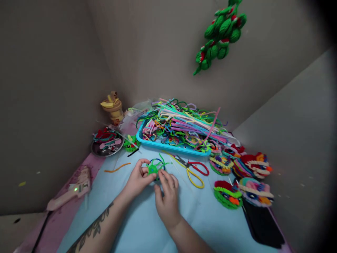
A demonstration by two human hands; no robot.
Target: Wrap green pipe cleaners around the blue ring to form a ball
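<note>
Where both hands meet on the pale blue worktop (137,225): one small green fuzzy pipe-cleaner figure (154,168), loose ends splayed; likely light, soft, bendable, best held at its wound core. Left hand (137,177) fingers closed on it, wrist low; right hand (167,196) fingertips pressing its near edge. Red-and-yellow-handled scissors (193,168) just beside
</note>
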